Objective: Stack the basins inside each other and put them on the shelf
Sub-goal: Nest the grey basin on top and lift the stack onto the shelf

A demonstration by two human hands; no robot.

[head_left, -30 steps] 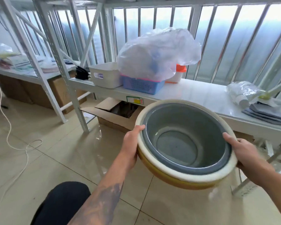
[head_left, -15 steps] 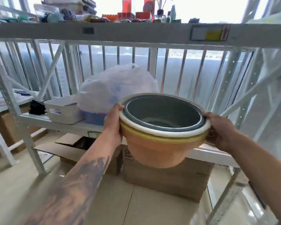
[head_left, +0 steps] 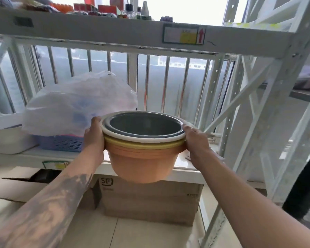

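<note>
Between my left hand (head_left: 94, 138) and right hand (head_left: 195, 140), both clamped on opposite rims: nested basins (head_left: 143, 149), stiff light plastic, probably slippery, above shelf (head_left: 188, 171) edge.

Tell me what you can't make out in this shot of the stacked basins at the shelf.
Head view only:
- Basin stack: bottom of the grey inner basin, hidden by its own rim.
- Shelf behind the stack: covered by the stack.
- Plastic bag: contents blurred by the film.
- Label: print too small.
- White bin: cut off at left edge.
</note>
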